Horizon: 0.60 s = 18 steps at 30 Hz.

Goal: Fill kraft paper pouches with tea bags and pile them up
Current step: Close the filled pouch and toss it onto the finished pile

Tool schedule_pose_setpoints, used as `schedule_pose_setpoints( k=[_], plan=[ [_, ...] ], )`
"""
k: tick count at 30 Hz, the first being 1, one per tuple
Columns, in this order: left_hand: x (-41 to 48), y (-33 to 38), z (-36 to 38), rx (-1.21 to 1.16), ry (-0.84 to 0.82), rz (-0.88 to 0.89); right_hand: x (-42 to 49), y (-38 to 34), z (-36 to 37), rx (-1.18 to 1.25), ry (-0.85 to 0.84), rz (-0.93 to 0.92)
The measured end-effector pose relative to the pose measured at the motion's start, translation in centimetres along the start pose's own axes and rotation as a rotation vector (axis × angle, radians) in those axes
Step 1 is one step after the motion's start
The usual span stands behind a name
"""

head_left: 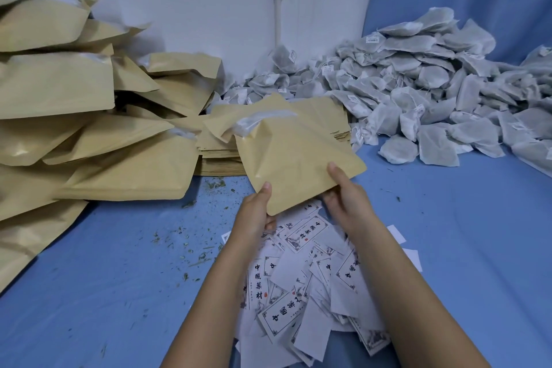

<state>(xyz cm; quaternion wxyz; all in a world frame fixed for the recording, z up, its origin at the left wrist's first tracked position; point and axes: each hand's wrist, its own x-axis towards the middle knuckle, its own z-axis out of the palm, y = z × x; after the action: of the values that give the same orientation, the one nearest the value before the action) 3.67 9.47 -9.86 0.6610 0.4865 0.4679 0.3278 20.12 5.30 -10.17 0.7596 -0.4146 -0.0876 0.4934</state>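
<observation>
Two forearms reach in from the bottom edge, over a loose scatter of white printed labels, several dozen, overlapping, some face down. Left hand and right hand both grip one kraft pouch: each thumb lies on its upper face, and the fingers are curled beneath, mostly hidden. Pouch count in hand: one. It is tan and matte, creased and bulging in the middle, turned so one corner points toward the camera. Its far mouth gapes open, showing a pale, shiny inner lining. Contents not visible. It is held clear of the blue table cover, above the far edge of the labels and just in front of one stack of flat empty pouches, many sheets thick, layers too fine to count. To the left, a sprawling pile of puffed pouches, more than a dozen visible, overlapping, exact number not readable. To the right and behind, one large heap of grey-white tea bags, far too many to count, some with small paper tags. Green tea crumbs dot the cover between the puffed pile and the labels. White wall behind, one vertical pipe on it.
</observation>
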Motion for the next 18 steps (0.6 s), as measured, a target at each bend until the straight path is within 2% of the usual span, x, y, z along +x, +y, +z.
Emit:
schedule_pose_setpoints(
  k=[2,4,6,11,13,16,18],
  plan=[
    [0.0,0.3,-0.7,0.011,0.009,-0.041,0.6,-1.1,-0.9,-0.007,0.112,-0.069],
    [-0.1,0.4,-1.0,-0.001,-0.062,-0.052,0.7,-1.3,-1.4,-0.057,0.172,-0.088],
    [-0.1,0.3,-1.1,-0.025,-0.084,-0.025,0.8,-1.2,-1.4,-0.104,0.174,-0.089],
    [-0.2,0.5,-1.7,0.042,-0.002,0.148,0.8,-1.7,-1.7,-0.141,0.117,-0.069],
    [-0.1,0.7,-1.9,0.046,0.018,0.197,0.6,-1.5,-1.6,-0.333,0.131,-0.139],
    [-0.4,1.2,-2.1,0.018,0.014,0.254,-0.1,-1.6,-0.9,-0.701,0.159,-0.344],
    [-0.7,2.0,-2.4,-0.007,0.011,0.285,-0.9,-1.8,-0.2,-0.675,0.140,-0.407]
  ],
)
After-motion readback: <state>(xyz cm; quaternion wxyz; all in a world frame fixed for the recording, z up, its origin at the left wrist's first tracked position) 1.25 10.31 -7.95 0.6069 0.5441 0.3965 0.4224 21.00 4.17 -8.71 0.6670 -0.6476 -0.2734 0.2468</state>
